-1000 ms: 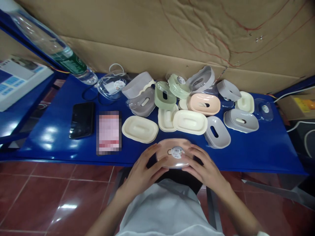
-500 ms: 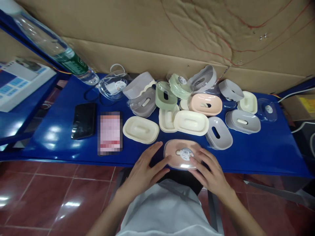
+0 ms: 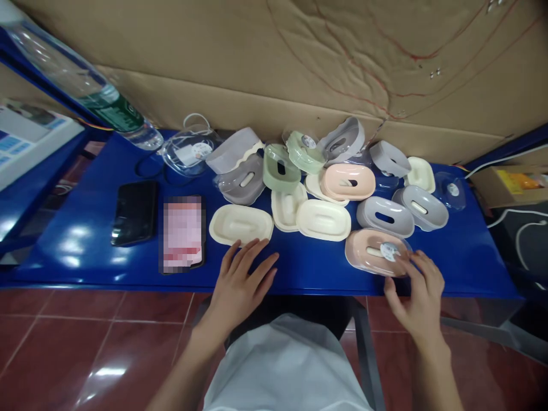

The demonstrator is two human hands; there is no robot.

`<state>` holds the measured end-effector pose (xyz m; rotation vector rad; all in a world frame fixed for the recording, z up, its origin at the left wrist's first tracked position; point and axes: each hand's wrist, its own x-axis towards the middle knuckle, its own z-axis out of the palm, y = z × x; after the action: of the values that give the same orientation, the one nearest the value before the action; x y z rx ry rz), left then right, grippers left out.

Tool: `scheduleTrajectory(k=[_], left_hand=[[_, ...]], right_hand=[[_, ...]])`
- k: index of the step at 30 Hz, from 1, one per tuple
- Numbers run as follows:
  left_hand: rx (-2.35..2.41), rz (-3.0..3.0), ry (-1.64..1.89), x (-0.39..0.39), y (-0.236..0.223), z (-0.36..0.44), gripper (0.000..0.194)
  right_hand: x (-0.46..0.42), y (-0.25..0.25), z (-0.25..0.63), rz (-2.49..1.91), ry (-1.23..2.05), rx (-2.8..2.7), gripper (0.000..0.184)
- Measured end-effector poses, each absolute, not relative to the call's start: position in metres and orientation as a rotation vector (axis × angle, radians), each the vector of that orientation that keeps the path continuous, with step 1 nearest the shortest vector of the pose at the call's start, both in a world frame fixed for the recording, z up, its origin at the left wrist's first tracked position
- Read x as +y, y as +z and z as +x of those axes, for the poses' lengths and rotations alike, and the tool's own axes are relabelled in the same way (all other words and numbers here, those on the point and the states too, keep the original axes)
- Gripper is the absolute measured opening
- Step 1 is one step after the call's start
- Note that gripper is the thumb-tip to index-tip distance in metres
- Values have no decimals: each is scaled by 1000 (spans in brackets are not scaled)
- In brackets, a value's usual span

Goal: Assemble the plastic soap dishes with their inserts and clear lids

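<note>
The pink oval soap dish (image 3: pixel 363 251) with a clear cover and a round label lies near the front edge of the table, right of centre. My right hand (image 3: pixel 417 291) grips its right end, thumb at the front and fingers over the cover. Further left, my left hand (image 3: pixel 246 274) is open, palm down, fingertips at the near rim of a cream oval tray (image 3: pixel 240 224). Another cream tray (image 3: pixel 324 218) lies right of that one. A grey dish with a slot (image 3: pixel 385 217) sits directly behind the pink dish, close to it.
Behind are several more grey dishes, a green dish (image 3: pixel 281 168) and a peach dish (image 3: pixel 347 181). To the left lie a black phone (image 3: pixel 135 212), a blurred pink card (image 3: pixel 182 231) and a water bottle (image 3: pixel 111 108). Cardboard (image 3: pixel 214 45) backs the blue table (image 3: pixel 308 268).
The pink dish has moved right with my right hand, and the slotted grey dish behind it has turned. My left hand has left the pink dish and moved to the cream tray.
</note>
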<state>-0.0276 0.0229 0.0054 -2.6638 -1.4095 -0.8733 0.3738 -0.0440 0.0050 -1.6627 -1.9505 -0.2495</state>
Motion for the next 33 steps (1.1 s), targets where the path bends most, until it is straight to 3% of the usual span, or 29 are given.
scheduleTrajectory(k=[5, 9, 14, 20, 25, 30, 33], left_hand=[[-1431, -2625, -893, 23, 6, -27, 34], [-1366, -2678, -859, 28, 15, -8, 36], [-1253, -2843, -640, 50, 30, 33, 58], [-1252, -2736, -700, 66, 26, 46, 24], [-1207, -2834, -843, 22, 25, 15, 24], [-1361, -2845, -945, -14, 17, -15, 15], [-1393, -2791, -1016, -15, 9, -17, 17]], right_hand=[[-39, 28, 318, -1529, -62, -1997, 88], [-11, 57, 295, -1322, -50, -2162, 61], [51, 80, 374, -1677, 62, -2073, 33], [94, 66, 439, -1622, 267, -2317, 35], [110, 52, 444, -1472, 275, -2405, 36], [127, 42, 450, -1378, 157, -2496, 52], [124, 56, 443, -1367, 83, -2489, 46]])
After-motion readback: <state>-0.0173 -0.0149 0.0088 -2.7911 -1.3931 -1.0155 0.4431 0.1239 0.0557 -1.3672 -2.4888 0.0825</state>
